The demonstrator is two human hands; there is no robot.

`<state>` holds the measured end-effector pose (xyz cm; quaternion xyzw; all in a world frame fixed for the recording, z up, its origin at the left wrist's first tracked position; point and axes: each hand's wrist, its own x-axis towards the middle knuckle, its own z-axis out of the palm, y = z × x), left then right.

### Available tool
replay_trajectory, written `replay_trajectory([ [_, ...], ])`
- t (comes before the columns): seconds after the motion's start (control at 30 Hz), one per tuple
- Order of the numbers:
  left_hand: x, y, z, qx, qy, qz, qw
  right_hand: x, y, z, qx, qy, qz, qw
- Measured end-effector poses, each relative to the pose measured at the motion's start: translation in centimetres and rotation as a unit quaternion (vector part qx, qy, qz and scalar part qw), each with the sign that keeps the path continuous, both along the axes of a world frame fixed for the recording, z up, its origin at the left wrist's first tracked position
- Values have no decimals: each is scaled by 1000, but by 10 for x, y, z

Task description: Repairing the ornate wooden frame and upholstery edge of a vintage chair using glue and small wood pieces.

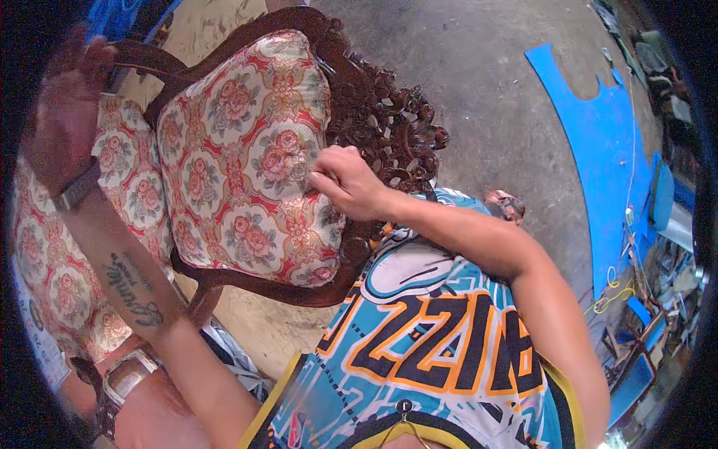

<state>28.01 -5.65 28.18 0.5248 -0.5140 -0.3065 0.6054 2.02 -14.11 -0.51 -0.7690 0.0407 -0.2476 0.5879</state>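
While the right hand (345, 179) pinches it, the chair backrest (250, 153) lies left.

chair (247, 165) left, sheet (598, 150) right

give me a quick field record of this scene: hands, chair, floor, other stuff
left hand: raised at the chair's far arm, blurred, grip unclear; dark band on the wrist
right hand: fingers pinched at the edge of the floral backrest cushion
chair: dark carved wood frame, floral fabric on back and seat
floor: grey concrete
blue sheet: cut panel lying flat on the floor at right
clutter: tools and cords at the far right edge
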Motion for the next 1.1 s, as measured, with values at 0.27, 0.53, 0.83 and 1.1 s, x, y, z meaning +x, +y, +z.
replay_trajectory([
  [0.27,-116,-29,-115,168,-462,176,853,-230,-157,93,545,-75,-71,832],
  [0.53,-216,-57,-229,241,-449,-51,859,-590,-299,125,-114,12,-859,499],
  [0.83,-188,18,-179,569,-566,131,582,-504,-292,-114,-377,152,-594,694],
  [1.1,-218,80,-235,421,-334,271,799,-186,-246,-92,220,31,-437,872],
])
